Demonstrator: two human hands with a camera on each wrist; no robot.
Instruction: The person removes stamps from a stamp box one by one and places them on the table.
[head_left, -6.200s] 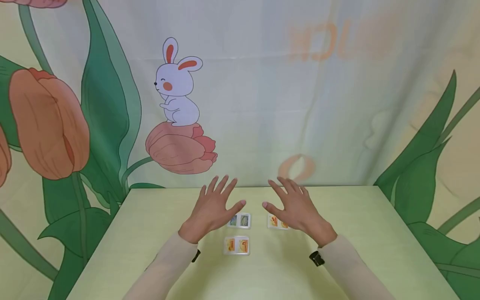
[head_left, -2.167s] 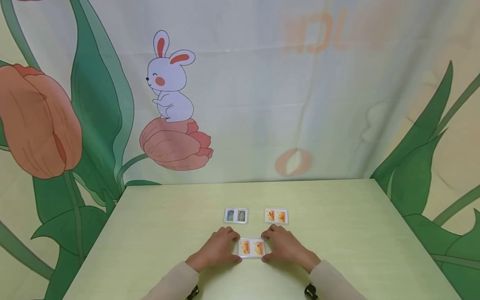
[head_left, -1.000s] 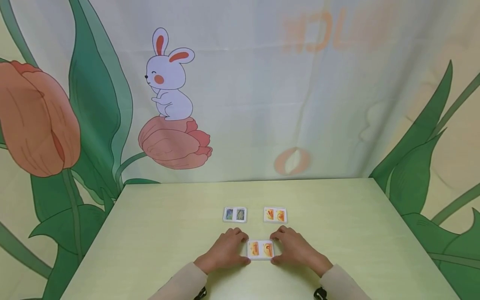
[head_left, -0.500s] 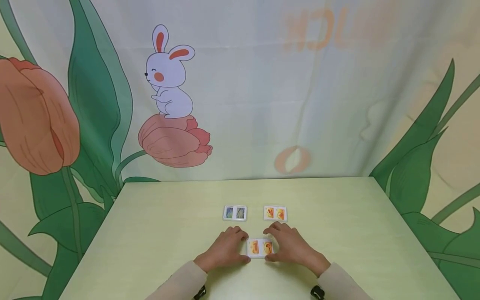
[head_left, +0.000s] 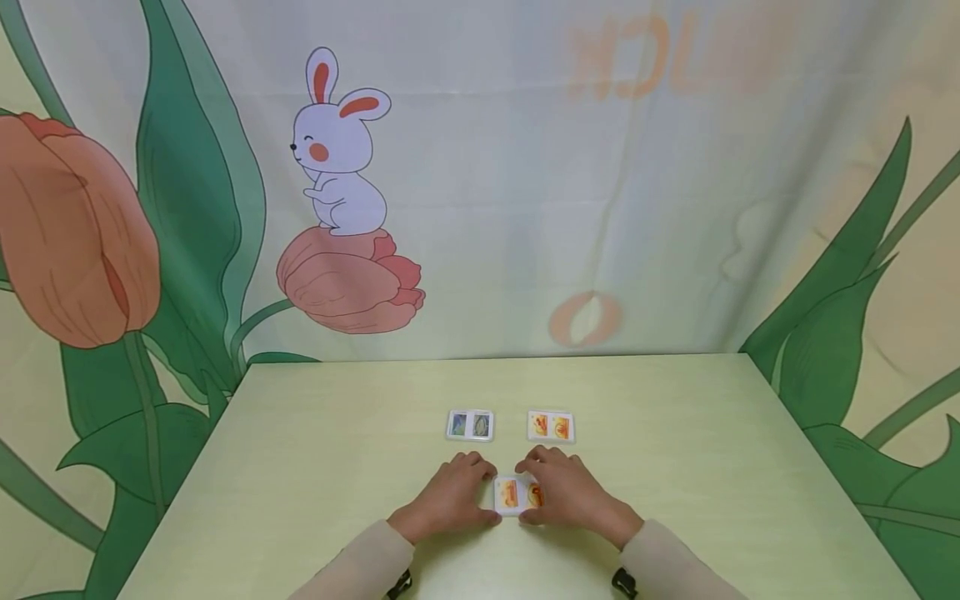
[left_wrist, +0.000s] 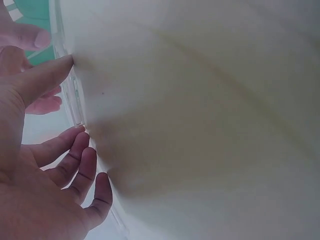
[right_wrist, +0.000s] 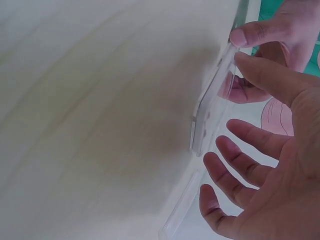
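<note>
A small, flat, clear plastic case (head_left: 509, 495) with two orange-yellow pictures lies on the table in front of the person. My left hand (head_left: 452, 493) grips its left end, thumb at the near corner and index finger at the far one. In the left wrist view the fingertips meet the edge of the case (left_wrist: 75, 102). My right hand (head_left: 576, 492) reaches over the right end and covers part of one picture. The right wrist view shows its thumb beside the case (right_wrist: 212, 107) and its fingers spread, with a gap to the edge.
Behind the hands lie two similar clear cases: one with dark blue-green pictures (head_left: 470, 426), one with orange pictures (head_left: 551, 427). All are on a pale yellow-green table (head_left: 337, 433). A printed curtain (head_left: 480, 208) with a rabbit and tulips hangs at the table's back edge.
Earlier both hands hovered open; they then took the front case by its ends and slid it right. Since then my right hand has left the right end and moved left over the case.
</note>
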